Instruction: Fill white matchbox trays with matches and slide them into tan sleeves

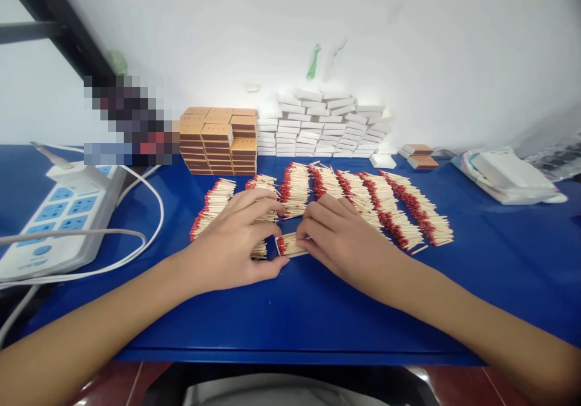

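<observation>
A small white matchbox tray (291, 253) filled with red-tipped matches (287, 245) lies on the blue table in front of me. My left hand (236, 242) has its thumb and forefinger around the tray's left end, the other fingers stretched over the rows behind. My right hand (338, 236) is closed over the right part of the tray, its fingertips pressed together at the matches; whether they grip tray or matches is hidden. Behind both hands are several slanting rows of loose matches (297, 188), partly covered by my fingers.
Brown matchboxes (218, 143) and white trays (318, 127) are stacked against the wall. Two more brown boxes (421, 157) and a white packet (511, 173) lie at the right. A power strip (63, 212) with white cables (158, 212) occupies the left. The table's front edge (281, 356) runs below my wrists.
</observation>
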{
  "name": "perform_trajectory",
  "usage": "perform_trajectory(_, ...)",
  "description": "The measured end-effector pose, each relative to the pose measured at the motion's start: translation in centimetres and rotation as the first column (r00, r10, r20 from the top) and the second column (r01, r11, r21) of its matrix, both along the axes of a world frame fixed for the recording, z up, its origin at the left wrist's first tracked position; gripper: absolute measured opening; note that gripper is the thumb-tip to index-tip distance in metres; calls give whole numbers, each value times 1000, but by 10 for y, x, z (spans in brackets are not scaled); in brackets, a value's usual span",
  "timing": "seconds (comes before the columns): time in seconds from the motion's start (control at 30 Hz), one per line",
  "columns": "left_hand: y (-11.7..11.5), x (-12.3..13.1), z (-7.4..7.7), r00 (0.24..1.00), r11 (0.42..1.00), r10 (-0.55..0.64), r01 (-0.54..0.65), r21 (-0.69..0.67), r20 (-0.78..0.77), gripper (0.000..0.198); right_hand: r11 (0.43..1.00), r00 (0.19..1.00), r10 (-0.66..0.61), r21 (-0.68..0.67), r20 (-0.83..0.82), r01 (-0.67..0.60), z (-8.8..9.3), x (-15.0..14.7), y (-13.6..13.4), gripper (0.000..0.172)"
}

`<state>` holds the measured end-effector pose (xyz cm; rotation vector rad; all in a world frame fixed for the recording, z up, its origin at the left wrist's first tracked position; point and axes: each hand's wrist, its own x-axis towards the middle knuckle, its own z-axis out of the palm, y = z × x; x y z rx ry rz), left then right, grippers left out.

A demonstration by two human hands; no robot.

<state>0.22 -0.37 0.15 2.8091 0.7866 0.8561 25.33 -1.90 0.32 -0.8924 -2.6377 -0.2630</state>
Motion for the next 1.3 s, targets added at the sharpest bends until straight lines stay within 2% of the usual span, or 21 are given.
perform_trajectory(0.1, 1, 0, -2, 1000, 1000, -1, 1, -5, 5, 17, 999, 1000, 16, 51, 18, -17, -4, -4, -4, 15)
perform_trajectory(0.2, 1, 0, -2, 1000, 1000, -7, 7, -6, -6, 18, 999, 1000, 23, 43, 3, -23, -6, -5, -5, 15)
perform_trajectory(0.33, 1, -1, -2, 1000, 1000, -12, 12, 3, -13, 19, 996, 994, 53, -60, -95, -59, 0, -1, -4, 20)
perform_trajectory(0.47, 1, -1, -2, 1000, 1000, -11, 11, -13, -10, 17, 984, 987, 30, -170, -157, -57, 3, 4, -2, 17)
perform_trajectory(0.77, 0, 0, -1, 1000, 1000, 0, 0, -10, 7, 17, 956, 975, 22, -280, -221, -85, 1, 4, 2, 13)
perform_trajectory(0.83, -1, 0, 0, 1000, 1000, -2, 2, -7, 2, 17, 964, 970, 1, -258, -245, -67, -1, 6, 7, 12)
perform_trajectory(1.0, -3, 1, 1, 1000, 1000, -4, 4, -5, -18, 17, 996, 977, -52, -88, -206, 34, -11, 10, 23, 17)
perform_trajectory(1.13, -3, 1, 0, 1000, 1000, 7, -7, -3, -22, 19, 995, 987, -54, -93, -154, 40, -14, 9, 26, 21)
perform_trajectory(1.3, -3, 0, 0, 999, 1000, 8, -8, 5, -32, 20, 995, 987, -64, -88, -145, 52, -15, 8, 24, 18)
